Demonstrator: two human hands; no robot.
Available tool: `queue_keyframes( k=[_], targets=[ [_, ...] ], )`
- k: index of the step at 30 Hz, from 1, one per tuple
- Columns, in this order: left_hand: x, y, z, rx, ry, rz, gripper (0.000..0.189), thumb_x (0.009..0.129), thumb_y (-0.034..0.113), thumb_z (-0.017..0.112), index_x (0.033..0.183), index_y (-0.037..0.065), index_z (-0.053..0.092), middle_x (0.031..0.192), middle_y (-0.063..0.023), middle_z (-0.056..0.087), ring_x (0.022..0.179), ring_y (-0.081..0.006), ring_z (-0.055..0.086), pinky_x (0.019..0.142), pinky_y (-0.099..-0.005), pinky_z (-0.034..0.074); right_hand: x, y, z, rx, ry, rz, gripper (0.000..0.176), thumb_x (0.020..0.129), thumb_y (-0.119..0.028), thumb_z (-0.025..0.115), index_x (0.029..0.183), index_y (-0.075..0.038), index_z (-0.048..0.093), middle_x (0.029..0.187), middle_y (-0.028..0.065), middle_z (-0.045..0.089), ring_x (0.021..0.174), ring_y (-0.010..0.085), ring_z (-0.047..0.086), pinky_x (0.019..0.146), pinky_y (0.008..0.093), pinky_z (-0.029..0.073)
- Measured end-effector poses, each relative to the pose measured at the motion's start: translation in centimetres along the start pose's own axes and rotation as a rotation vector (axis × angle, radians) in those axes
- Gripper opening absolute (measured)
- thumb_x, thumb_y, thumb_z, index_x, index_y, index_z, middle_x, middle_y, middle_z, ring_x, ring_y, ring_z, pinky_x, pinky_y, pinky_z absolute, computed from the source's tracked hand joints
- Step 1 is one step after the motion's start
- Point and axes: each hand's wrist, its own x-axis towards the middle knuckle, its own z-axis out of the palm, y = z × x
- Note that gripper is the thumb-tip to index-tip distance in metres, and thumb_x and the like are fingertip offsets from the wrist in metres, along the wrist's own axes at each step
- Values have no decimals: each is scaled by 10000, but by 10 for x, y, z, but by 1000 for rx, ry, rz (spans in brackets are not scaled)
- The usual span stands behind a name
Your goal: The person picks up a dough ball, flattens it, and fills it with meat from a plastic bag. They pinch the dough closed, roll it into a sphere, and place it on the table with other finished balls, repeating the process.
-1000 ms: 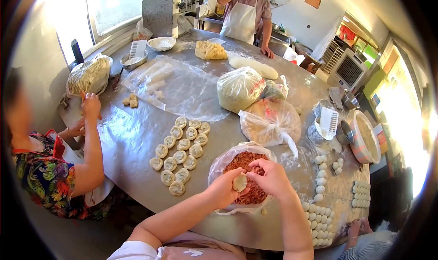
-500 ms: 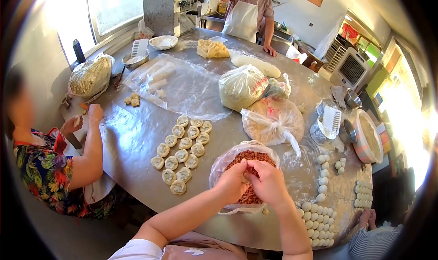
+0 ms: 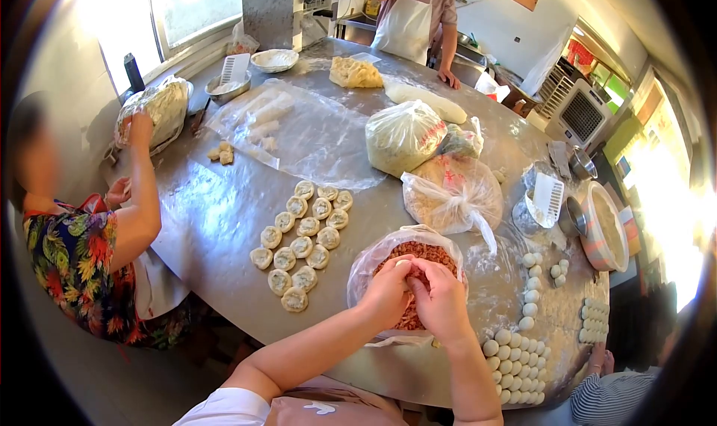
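Note:
My left hand (image 3: 386,291) and my right hand (image 3: 439,294) meet above a plastic-lined bowl of reddish-brown crumbly filling (image 3: 409,320). The fingers of both are closed on a small piece of dough (image 3: 404,259), of which only a pale bit shows at the fingertips. Left of the bowl, filled dough rounds (image 3: 302,247) stand in slanting rows, their pale tops facing up. To the right of my right forearm, smooth white dough balls (image 3: 515,368) are packed in rows.
Behind the bowl lie a tied bag (image 3: 453,194) and a fuller plastic bag (image 3: 403,138). A plastic sheet (image 3: 306,138) covers dough strips. A co-worker at left reaches to a wrapped bundle (image 3: 160,110); another person stands across the table (image 3: 202,232); a third person's hands show at lower right.
My hands stay together over the filling, fingers shifted slightly around the dough. The co-worker at left has raised a hand to the wrapped bundle. The view has shifted slightly.

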Motion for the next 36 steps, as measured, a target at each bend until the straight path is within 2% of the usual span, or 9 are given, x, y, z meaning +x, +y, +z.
queue_keyframes(
  k=[4, 7, 14, 17, 20, 23, 29, 32, 36],
  targets=[
    [10, -6, -9, 87, -11, -20, 237, 1002, 176, 442, 1201, 61, 500, 1061, -69, 584, 980, -163, 568, 825, -298, 495, -5, -5, 9, -56, 17, 12, 311, 838, -7, 601, 1146, -47, 596, 1024, 169, 658, 902, 321, 646, 774, 367, 513],
    [0, -4, 4, 113, 102, -12, 228, 1008, 181, 428, 1183, 63, 514, 1037, -69, 587, 937, -152, 572, 784, -293, 508, -7, -7, 12, -101, -26, 87, 335, 832, 13, 603, 1161, -45, 588, 1038, 168, 660, 913, 311, 651, 758, 358, 514],
    [8, -10, -15, 72, 28, -15, 243, 1005, 170, 430, 1215, 64, 492, 1051, -67, 572, 909, -145, 560, 790, -279, 504, -8, 0, 9, 69, 4, 61, 323, 838, 46, 589, 1149, -38, 597, 992, 150, 678, 876, 284, 669, 744, 333, 514],
    [3, -11, -10, 121, 78, -13, 242, 1003, 173, 441, 1227, 94, 485, 1052, -59, 564, 913, -145, 557, 776, -277, 503, -14, 5, 10, -6, 30, 16, 354, 832, -7, 608, 1179, -73, 583, 925, 154, 666, 840, 315, 648, 727, 367, 512],
    [-4, -16, 2, 223, 134, 6, 236, 999, 173, 455, 1229, 130, 482, 1038, -51, 560, 896, -141, 553, 737, -284, 505, -18, -1, 13, -97, 52, 54, 360, 835, -5, 608, 1189, -62, 576, 950, 170, 669, 834, 306, 660, 718, 361, 514],
    [-3, -23, -1, 247, 100, 51, 231, 994, 173, 471, 1223, 144, 482, 1028, -45, 556, 864, -129, 546, 689, -287, 503, -17, -6, 12, -59, 45, 131, 362, 840, 5, 606, 1198, -31, 563, 973, 181, 673, 845, 296, 668, 714, 350, 521],
    [-5, -11, -9, 247, 48, 29, 226, 988, 180, 493, 1205, 117, 483, 1022, -44, 551, 836, -117, 541, 655, -267, 488, -23, 7, 23, 136, 199, 85, 353, 840, 28, 611, 1188, 7, 551, 986, 173, 683, 885, 287, 679, 735, 345, 530],
    [-1, -13, -14, 188, 25, 10, 224, 988, 169, 493, 1203, 107, 486, 1017, -42, 549, 838, -114, 541, 669, -251, 478, -28, 19, 24, 72, 177, 72, 376, 848, 71, 597, 1214, -1, 547, 978, 150, 700, 878, 183, 687, 734, 292, 535],
    [-8, -15, -8, 352, 21, 60, 228, 985, 146, 494, 1208, 100, 489, 1014, -43, 548, 847, -112, 541, 690, -238, 471, -26, 10, 20, 42, 154, 113, 382, 829, 29, 624, 1200, -19, 548, 967, 158, 691, 851, 286, 685, 731, 345, 527]
  ],
)
